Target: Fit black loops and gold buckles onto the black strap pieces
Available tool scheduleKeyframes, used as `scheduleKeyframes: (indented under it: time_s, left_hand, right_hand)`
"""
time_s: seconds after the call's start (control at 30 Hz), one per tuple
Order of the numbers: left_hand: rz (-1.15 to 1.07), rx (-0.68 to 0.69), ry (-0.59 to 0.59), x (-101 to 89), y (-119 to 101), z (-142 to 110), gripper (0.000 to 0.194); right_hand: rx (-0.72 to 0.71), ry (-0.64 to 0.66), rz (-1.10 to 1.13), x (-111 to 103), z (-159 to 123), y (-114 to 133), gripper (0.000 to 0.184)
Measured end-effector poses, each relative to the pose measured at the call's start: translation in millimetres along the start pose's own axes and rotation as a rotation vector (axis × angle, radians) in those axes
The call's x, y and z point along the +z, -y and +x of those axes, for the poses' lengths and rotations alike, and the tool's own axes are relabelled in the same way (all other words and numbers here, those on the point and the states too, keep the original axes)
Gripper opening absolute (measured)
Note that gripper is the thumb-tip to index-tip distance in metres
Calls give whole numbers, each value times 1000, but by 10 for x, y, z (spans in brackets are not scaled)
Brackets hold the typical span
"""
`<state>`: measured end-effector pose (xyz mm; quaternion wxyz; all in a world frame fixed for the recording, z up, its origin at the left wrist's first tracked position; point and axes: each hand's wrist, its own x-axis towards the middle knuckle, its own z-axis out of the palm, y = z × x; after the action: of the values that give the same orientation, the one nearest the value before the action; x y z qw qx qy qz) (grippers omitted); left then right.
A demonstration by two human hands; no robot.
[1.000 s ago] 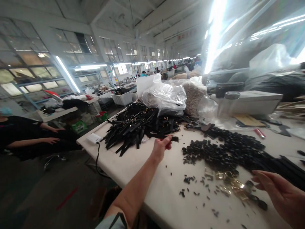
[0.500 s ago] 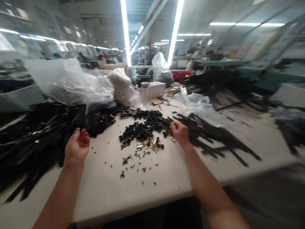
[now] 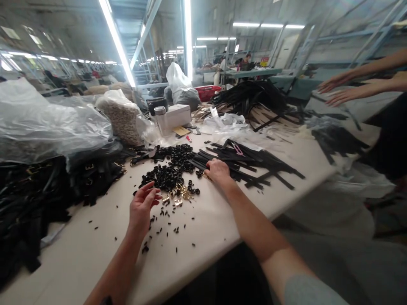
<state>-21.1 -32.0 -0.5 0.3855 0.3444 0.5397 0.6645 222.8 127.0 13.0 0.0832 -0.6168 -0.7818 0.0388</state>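
Note:
My left hand [image 3: 144, 203] hovers just left of the gold buckles [image 3: 181, 192], fingers loosely bent and apart, holding nothing. My right hand [image 3: 218, 170] is closed at the near ends of a bundle of flat black straps [image 3: 270, 163], its fingertips on a strap and partly hidden. Close by its fingertips lies a gold metal piece [image 3: 206, 176]. Between my hands spreads a heap of small black loops [image 3: 165, 173]. Tiny black bits [image 3: 176, 230] are scattered on the table in front of the buckles.
Black straps with buckles [image 3: 28, 199] pile up on the left beneath plastic bags [image 3: 54, 118]. Behind the loops stand a clear jar [image 3: 161, 120] and a white box [image 3: 178, 115]. Pink snips [image 3: 237, 148] lie on the straps. At right, another person's hands [image 3: 340, 89] reach over the table [image 3: 219, 250].
The view has turned right, bringing another person's arms into sight. My left hand has moved from beside the left pile to the buckles. My right hand has stayed at the strap ends.

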Motion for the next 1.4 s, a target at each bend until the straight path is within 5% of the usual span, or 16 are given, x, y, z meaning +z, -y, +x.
scheduleKeyframes:
  time_s: [0.8, 1.07, 1.23, 1.4]
  left_hand:
    - [228, 17, 212, 78, 28, -107, 33]
    - [222, 5, 219, 75, -12, -102, 37]
    - [106, -101, 168, 70, -2, -34, 53]
    - [-94, -238, 84, 51, -8, 24, 63]
  right_hand:
    - [-67, -47, -49, 159, 23, 222, 26]
    - [-6, -152, 24, 75, -3, 71, 28]
    - [-324, -186, 467, -16, -169, 225, 22]
    - [-588, 99, 876, 35, -384, 488, 19]
